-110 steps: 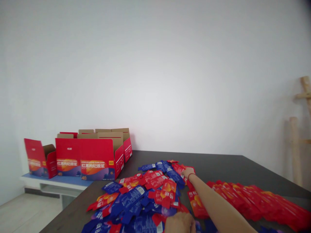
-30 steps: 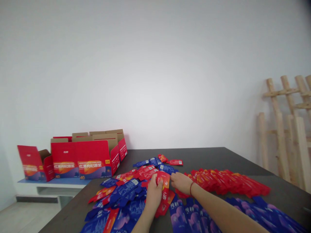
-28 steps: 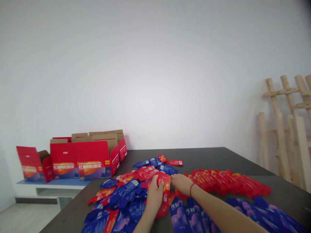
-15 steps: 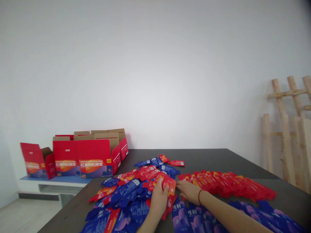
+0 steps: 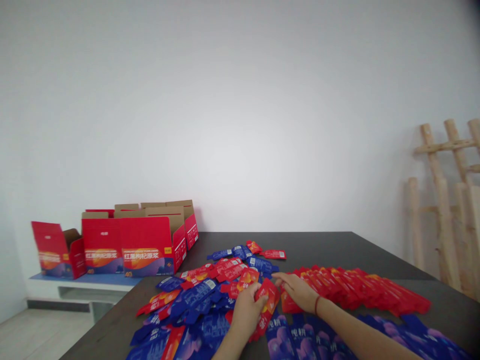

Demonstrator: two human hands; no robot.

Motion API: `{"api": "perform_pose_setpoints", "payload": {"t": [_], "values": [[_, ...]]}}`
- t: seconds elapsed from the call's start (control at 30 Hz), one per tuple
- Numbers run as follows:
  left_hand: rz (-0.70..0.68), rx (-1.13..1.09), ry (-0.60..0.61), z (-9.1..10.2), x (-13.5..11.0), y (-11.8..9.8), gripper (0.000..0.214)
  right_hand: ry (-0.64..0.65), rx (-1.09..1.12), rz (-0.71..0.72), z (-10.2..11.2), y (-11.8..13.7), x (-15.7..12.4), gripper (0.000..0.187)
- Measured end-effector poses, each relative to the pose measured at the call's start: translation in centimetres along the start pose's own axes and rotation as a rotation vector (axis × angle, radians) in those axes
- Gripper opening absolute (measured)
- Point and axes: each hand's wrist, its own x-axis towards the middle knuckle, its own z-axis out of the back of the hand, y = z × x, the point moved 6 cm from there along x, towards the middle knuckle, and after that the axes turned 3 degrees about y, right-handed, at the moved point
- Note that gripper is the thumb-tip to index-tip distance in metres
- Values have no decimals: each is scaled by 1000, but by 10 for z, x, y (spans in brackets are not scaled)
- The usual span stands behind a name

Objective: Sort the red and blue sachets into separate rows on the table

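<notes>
My left hand [image 5: 246, 311] is closed around a red sachet [image 5: 269, 296] with orange fruit print, held tilted above the pile. Just right of it, my right hand [image 5: 298, 291] has its fingers apart and holds nothing; a red band circles the wrist. That hand is by the left end of an overlapping row of red sachets [image 5: 360, 286]. Under and left of my left hand lies a mixed pile of blue sachets [image 5: 200, 302] and red sachets [image 5: 229, 270]. Below my right forearm, blue sachets [image 5: 279, 334] lie overlapping in a row, partly hidden by the arm.
Several open red cartons [image 5: 146, 245] stand on a low blue-topped bench [image 5: 123, 281] to the left. The dark table [image 5: 311, 247] reaches back to a white wall. A wooden rack [image 5: 444, 200] leans at the right.
My left hand has shifted slightly right, and its red sachet has turned from facing flat to tilted. My right hand has moved a little right and up, its fingers now spread.
</notes>
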Motion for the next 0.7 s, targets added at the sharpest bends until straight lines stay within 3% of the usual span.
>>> {"api": "perform_pose_setpoints", "payload": {"t": [0.2, 0.4, 0.57, 0.7], "values": [[-36, 46, 64, -8, -2, 0, 14, 35, 130, -6, -6, 35, 5, 19], [94, -92, 153, -13, 0, 21, 35, -74, 141, -158, -12, 14, 4, 13], [124, -104, 3, -7, 5, 24, 44, -144, 181, -247, -10, 6, 3, 36], [13, 6, -137, 1, 3, 17, 42, -167, 169, -372, -1, -2, -1, 31]]}}
